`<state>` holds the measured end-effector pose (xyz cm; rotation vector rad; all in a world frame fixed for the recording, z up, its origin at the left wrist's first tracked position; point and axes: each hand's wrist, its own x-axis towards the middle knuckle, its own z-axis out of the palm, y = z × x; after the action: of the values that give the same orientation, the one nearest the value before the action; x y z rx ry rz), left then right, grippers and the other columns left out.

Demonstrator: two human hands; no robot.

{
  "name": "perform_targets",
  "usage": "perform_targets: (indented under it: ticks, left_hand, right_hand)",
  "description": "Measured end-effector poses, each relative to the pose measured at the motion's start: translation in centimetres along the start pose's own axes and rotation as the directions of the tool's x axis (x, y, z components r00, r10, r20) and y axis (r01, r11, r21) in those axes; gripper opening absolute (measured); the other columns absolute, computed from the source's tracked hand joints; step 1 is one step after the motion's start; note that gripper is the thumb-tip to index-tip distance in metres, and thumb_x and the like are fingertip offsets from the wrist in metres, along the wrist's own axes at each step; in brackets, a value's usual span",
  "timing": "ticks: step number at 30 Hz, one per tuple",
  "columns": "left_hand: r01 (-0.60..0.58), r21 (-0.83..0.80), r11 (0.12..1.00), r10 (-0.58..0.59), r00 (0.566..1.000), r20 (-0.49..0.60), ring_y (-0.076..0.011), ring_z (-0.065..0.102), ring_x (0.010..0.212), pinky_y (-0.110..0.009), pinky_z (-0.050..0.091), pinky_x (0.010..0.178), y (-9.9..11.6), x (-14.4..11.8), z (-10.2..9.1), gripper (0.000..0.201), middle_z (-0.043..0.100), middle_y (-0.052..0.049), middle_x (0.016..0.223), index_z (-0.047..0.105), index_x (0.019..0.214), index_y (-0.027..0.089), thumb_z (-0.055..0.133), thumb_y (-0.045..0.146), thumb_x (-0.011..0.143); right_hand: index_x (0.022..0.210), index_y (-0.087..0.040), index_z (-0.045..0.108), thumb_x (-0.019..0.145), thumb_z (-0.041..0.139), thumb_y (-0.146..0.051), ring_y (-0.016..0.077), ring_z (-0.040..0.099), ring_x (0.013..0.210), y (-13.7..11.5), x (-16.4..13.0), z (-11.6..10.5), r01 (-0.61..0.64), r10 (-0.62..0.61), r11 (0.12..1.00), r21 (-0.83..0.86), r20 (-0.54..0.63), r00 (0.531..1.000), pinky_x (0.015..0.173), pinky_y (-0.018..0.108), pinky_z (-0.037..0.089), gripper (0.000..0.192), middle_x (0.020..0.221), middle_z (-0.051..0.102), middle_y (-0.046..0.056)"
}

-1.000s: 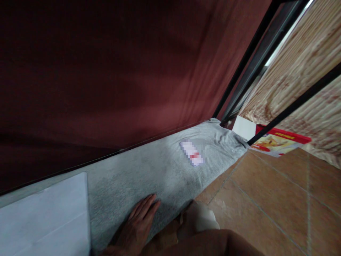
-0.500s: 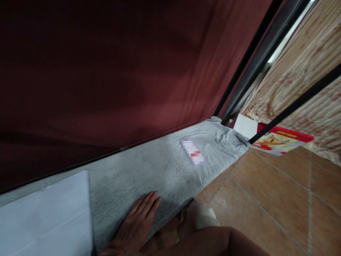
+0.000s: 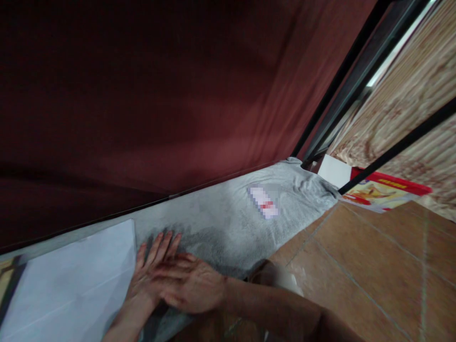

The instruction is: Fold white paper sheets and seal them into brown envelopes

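Right hand (image 3: 194, 289) now crosses left hand (image 3: 153, 266) | grey towel (image 3: 228, 223) flat; rumpled far end

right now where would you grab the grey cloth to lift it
Probably the free long edge of the grey cloth beside the tiled floor, coming from the floor side: it lies flat, its far edge runs along the dark red curtain, and both hands press its near end.

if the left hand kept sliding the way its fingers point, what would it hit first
Likely the dark red curtain: the left hand lies flat on the grey cloth, fingers pointing up across it. Depth is unclear.
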<state>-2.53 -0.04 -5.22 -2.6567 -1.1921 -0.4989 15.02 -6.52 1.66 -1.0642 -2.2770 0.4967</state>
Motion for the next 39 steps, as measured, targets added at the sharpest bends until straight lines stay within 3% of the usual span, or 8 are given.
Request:
perform_targets:
  ticks: [4,8,13,20,26,33,36,39]
  left_hand:
    - [0.211,0.016,0.977,-0.211,0.977,-0.041,-0.0329,0.033,0.149,-0.063,0.019,0.120,-1.3,-0.1,-3.0,0.057,0.044,-0.015,0.157,0.040,0.153,0.020,0.037,0.034,0.098]
    - [0.466,0.082,0.881,-0.459,0.884,-0.087,-0.0369,0.031,0.149,-0.062,0.022,0.120,-2.5,-0.6,-4.7,0.057,0.041,-0.021,0.158,0.043,0.150,0.009,0.035,0.035,0.100]
    - [0.522,0.212,0.826,-0.543,0.838,0.051,-0.0420,0.032,0.147,-0.065,0.019,0.119,-2.8,-1.9,-4.5,0.052,0.042,-0.022,0.156,0.050,0.145,0.008,0.041,0.031,0.099]
    - [0.408,0.161,0.899,-0.437,0.866,0.244,-0.0330,0.046,0.141,-0.054,0.035,0.113,-0.6,-1.8,-3.8,0.060,0.048,-0.025,0.151,0.050,0.144,0.007,0.021,-0.001,0.091]
    - [0.448,0.123,0.886,-0.464,0.853,0.238,-0.0345,0.044,0.142,-0.053,0.037,0.113,-0.7,-2.1,-4.2,0.059,0.046,-0.023,0.153,0.044,0.149,0.008,0.024,0.003,0.094]
    - [0.542,0.108,0.833,-0.551,0.796,0.252,-0.0310,0.042,0.144,-0.052,0.025,0.121,-2.0,-2.4,-5.6,0.057,0.044,-0.017,0.156,0.044,0.151,0.013,0.033,0.009,0.095]
    - [0.665,0.131,0.735,-0.675,0.698,0.238,-0.0305,0.047,0.139,-0.050,0.034,0.116,-4.0,-2.8,-6.9,0.055,0.044,-0.018,0.156,0.042,0.151,0.010,0.031,0.013,0.098]
    - [0.795,0.202,0.572,-0.817,0.529,0.228,-0.0354,0.043,0.141,-0.053,0.041,0.109,-5.9,-3.6,-7.9,0.055,0.039,-0.023,0.158,0.040,0.152,0.009,0.037,0.026,0.099]
  right_hand:
    - [0.131,-0.024,0.062,0.097,0.051,-0.018,0.0191,0.060,0.121,3.5,0.4,-0.8,-0.295,0.320,0.939,0.178,-0.133,0.938,0.107,0.037,0.048,0.036,0.130,0.066,0.006]
    - [0.113,-0.025,0.072,0.090,0.054,-0.013,0.0170,0.067,0.092,5.3,0.8,0.2,-0.475,0.548,0.773,0.420,-0.067,0.834,0.090,0.033,0.056,0.031,0.108,0.070,0.004]
    - [0.108,-0.027,0.073,0.088,0.059,-0.033,0.0160,0.064,0.080,5.6,0.2,2.8,-0.528,0.587,0.492,0.692,0.184,0.788,0.066,0.028,0.060,0.024,0.100,0.069,0.002]
    - [0.109,-0.025,0.070,0.081,0.067,-0.034,0.0183,0.066,0.077,3.4,0.9,4.4,-0.644,0.549,0.236,0.728,0.447,0.706,0.071,0.036,0.063,0.030,0.103,0.070,0.005]
    - [0.109,-0.026,0.071,0.079,0.066,-0.033,0.0188,0.068,0.076,2.4,1.7,5.5,-0.696,0.574,0.227,0.681,0.484,0.661,0.074,0.036,0.062,0.031,0.102,0.072,0.004]
    - [0.107,-0.024,0.072,0.074,0.070,-0.037,0.0195,0.067,0.073,3.2,3.0,5.9,-0.648,0.580,0.247,0.721,0.425,0.695,0.071,0.038,0.061,0.035,0.097,0.073,0.006]
    - [0.109,-0.025,0.072,0.078,0.065,-0.036,0.0189,0.064,0.071,3.2,4.4,7.2,-0.662,0.609,0.347,0.664,0.377,0.697,0.067,0.037,0.059,0.033,0.100,0.071,0.005]
    - [0.116,-0.025,0.070,0.084,0.057,-0.035,0.0175,0.060,0.066,3.0,5.2,8.6,-0.680,0.634,0.480,0.555,0.316,0.706,0.058,0.034,0.055,0.037,0.100,0.068,0.006]
